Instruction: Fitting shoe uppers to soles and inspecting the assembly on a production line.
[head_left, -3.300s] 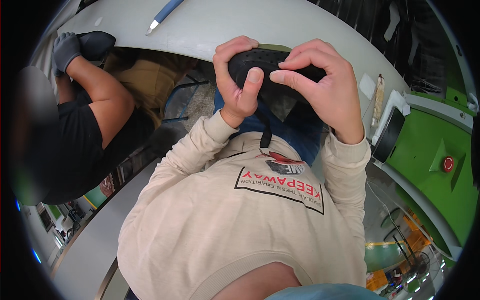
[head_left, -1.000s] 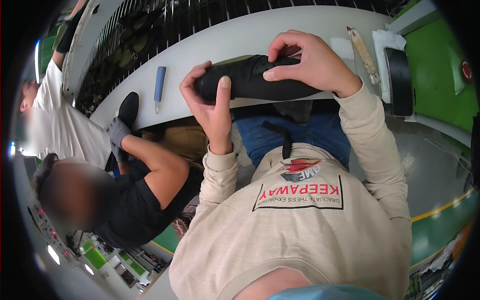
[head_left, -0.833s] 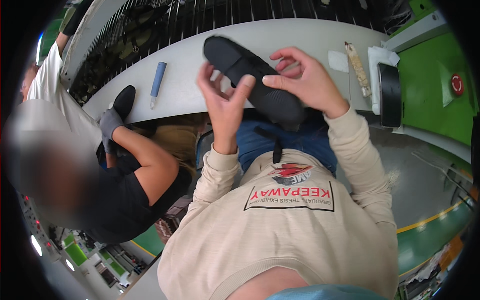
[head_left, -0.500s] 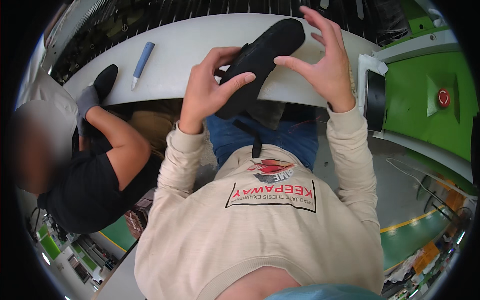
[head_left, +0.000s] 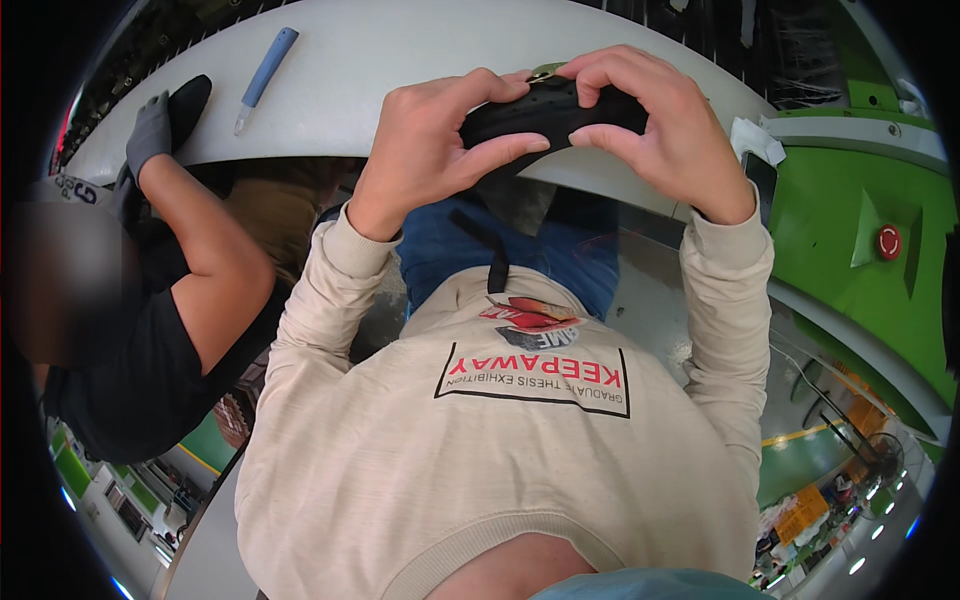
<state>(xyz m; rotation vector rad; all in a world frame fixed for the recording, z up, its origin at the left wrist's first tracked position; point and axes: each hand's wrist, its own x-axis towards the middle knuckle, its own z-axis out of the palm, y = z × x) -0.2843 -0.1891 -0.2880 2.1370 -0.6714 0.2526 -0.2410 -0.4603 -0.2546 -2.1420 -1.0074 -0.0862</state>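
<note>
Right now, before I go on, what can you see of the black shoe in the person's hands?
The black shoe looks matte, with small dark dots on its surface and an olive patch and small metallic-looking piece at its far edge. It is held crosswise, overlapping the near edge of the pale tabletop in view. The left hand grips its left part, the right hand its right, hiding much of it.

shoe [head_left: 548, 108]: matt | tabletop [head_left: 365, 75]: smooth | sweatshirt [head_left: 490, 460]: matt cloth | knife handle [head_left: 271, 67]: plastic

left fingers [head_left: 512, 150] | right fingers [head_left: 615, 142] | both gripping black shoe [head_left: 550, 112] | blue-handled cutter [head_left: 268, 72] on table [head_left: 350, 90]
</note>
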